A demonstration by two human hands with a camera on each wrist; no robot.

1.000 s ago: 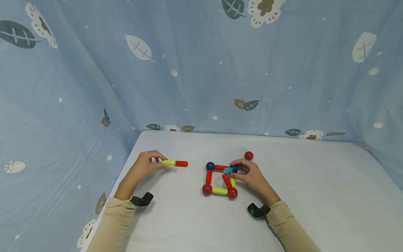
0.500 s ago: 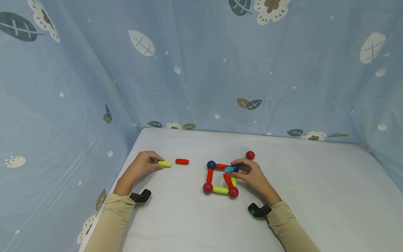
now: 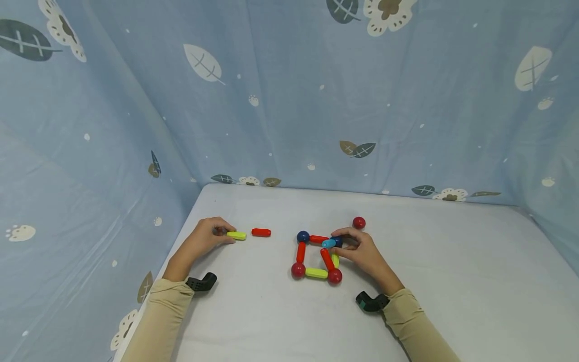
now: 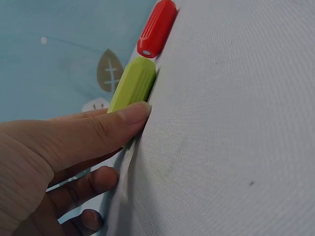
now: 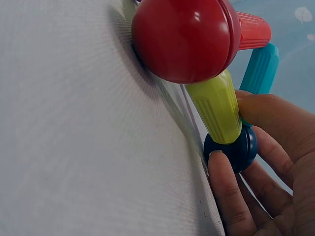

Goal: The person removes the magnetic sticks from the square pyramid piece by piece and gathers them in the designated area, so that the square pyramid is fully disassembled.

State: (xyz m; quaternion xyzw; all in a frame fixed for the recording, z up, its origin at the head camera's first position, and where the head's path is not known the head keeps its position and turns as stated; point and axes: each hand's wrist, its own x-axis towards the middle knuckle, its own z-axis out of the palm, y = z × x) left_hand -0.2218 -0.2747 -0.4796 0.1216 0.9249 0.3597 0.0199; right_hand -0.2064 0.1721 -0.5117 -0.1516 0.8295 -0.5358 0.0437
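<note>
My left hand [image 3: 205,241] pinches a yellow-green magnetic rod [image 4: 133,86] between thumb and fingers. Beyond its tip lies a red magnetic rod [image 3: 261,233], a small gap apart. My right hand [image 3: 362,251] holds a light blue rod [image 3: 328,243] where it meets a dark blue ball [image 5: 241,152]; one fingertip touches that ball. This ball is a corner of a four-sided frame of rods and balls, with another blue ball [image 3: 303,237] and two red balls [image 3: 298,270] at the other corners. From the near right red ball [image 3: 334,276], an extra red rod [image 3: 326,259] slants up.
A loose red ball [image 3: 359,222] sits behind my right hand. Everything is on a white-covered table [image 3: 253,311]. A blue patterned curtain [image 3: 280,100] hangs along the back and left. Black wrist devices [image 3: 202,282] stick out from both wrists.
The yellow-green rod, earlier end to end with the red rod, has moved left with my left hand, leaving the red rod on the table. My right hand stays in place.
</note>
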